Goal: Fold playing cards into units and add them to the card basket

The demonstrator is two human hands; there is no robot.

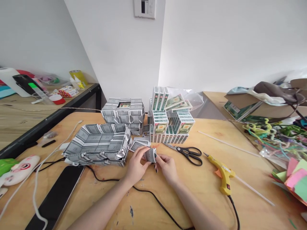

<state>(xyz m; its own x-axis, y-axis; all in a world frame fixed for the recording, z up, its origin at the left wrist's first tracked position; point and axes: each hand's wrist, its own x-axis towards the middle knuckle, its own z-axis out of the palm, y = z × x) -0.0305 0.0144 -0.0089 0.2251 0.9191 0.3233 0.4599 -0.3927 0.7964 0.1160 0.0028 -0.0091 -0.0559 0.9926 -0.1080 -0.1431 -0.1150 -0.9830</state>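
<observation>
over the wooden table (107, 198), hands (150, 164) pinching a patterned card (150, 155) (slightly curved), black scissors (190, 153) nearby

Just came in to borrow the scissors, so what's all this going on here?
Both hands, left and right, hold a small grey-patterned playing card piece. An open tray covered in similar cards stands to the left. The black-handled scissors and yellow glue gun lie on the right, unheld.

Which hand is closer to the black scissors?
The right. The right hand is just left of and nearer than the scissors; the left hand is farther left, across the folded card.
</observation>
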